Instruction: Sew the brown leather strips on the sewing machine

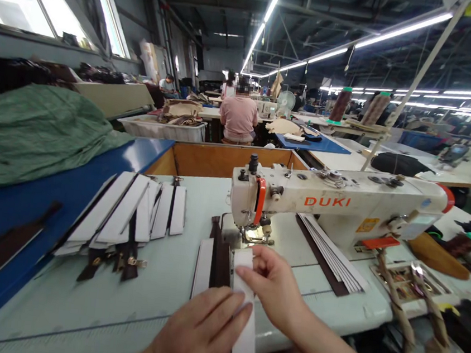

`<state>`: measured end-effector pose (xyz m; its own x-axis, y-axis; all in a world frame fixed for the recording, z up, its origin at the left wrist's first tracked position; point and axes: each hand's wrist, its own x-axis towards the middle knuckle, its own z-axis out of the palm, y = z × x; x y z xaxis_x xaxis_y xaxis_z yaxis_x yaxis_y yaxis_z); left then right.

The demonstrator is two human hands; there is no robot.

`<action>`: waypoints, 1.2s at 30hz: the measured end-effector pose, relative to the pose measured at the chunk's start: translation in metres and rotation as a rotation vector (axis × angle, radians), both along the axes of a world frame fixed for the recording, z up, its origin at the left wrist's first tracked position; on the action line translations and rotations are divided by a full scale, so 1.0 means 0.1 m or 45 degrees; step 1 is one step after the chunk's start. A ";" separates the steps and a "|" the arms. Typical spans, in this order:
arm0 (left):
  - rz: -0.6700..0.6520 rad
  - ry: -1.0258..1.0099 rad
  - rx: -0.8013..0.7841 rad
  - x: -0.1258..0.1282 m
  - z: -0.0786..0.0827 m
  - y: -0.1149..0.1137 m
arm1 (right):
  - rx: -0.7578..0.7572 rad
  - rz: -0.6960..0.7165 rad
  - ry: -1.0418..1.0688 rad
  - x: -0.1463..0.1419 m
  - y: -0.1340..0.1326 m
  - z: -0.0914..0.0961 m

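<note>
A sewing machine [284, 195] stands in front of me, its lit needle area just beyond my hands. My right hand [277, 285] pinches the far end of a white strip [246, 340] between thumb and fingers, close to the presser foot. Lower down, my left hand [202, 330] has its fingers curled over the same strip, which hangs toward me past the table edge. Left of it lies a dark brown zipper tape [221, 259], with another white strip [203, 266] alongside. The left fingertips partly hide the strip's middle.
White strips with zippers [116, 209] lie in a pile at left. More strips [332, 254] fan out under the machine arm. A small tray of tools [401, 284] sits at right, a green cloth [42, 133] at far left. A seated person [239, 115] is ahead.
</note>
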<state>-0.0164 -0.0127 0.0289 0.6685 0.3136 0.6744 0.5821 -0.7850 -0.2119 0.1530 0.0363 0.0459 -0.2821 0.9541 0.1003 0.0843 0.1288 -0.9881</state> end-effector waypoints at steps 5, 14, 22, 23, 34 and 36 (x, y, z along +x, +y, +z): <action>0.082 0.058 -0.019 -0.32 -0.09 0.30 | 0.066 0.026 -0.155 -0.21 0.23 -0.33; 0.312 0.126 -0.290 -0.46 -0.36 0.59 | 0.577 0.752 -0.874 0.24 -0.04 -0.28; 0.424 0.145 -0.450 -0.39 -0.40 0.59 | 0.882 0.847 -1.078 0.21 -0.02 -0.24; 0.430 0.153 -0.462 -0.40 -0.41 0.59 | 0.962 0.838 -1.093 0.19 0.01 -0.27; 0.355 0.226 -0.379 -0.37 -0.38 0.61 | 1.311 0.461 -1.363 -0.12 0.11 -0.37; 0.333 0.249 -0.321 -0.30 -0.40 0.58 | 1.315 0.433 -1.375 -0.06 0.04 -0.36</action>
<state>-0.0469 0.0457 -0.0109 0.6524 0.6291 0.4226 0.7366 -0.6575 -0.1585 0.1467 0.0400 0.0100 -0.8374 0.4760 0.2686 0.5065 0.8605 0.0541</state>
